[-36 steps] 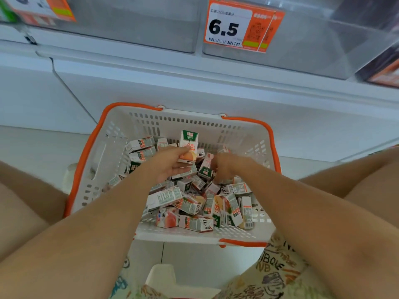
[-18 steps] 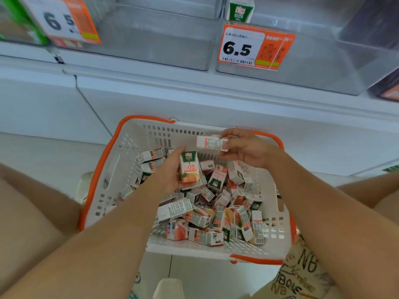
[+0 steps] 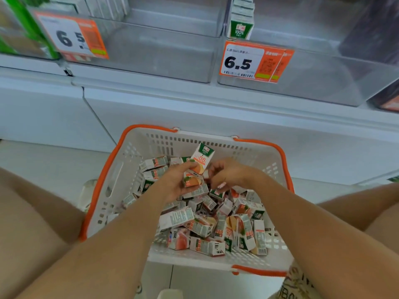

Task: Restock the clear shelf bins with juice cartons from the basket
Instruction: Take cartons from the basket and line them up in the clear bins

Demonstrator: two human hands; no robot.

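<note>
Over the white basket [image 3: 121, 169] of loose juice cartons [image 3: 216, 225], the left hand [image 3: 174, 182] grips two cartons [image 3: 198, 167]; the right hand [image 3: 228, 175] pinches beside them, below clear shelf bins [image 3: 302, 83].

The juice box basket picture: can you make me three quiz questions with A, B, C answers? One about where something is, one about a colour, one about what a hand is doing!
1. Where do the loose juice cartons lie?
A. On the floor
B. In the basket
C. On a chair

2. What colour is the basket's rim?
A. Orange
B. Blue
C. Black

3. What is the left hand doing?
A. Resting flat on a knee
B. Pointing at the price tag
C. Holding upright cartons in its grip

Answers:
1. B, the cartons are heaped inside the white basket.
2. A, an orange band runs round its top edge.
3. C, its fingers wrap the cartons above the heap, with the right hand close beside them.
</note>
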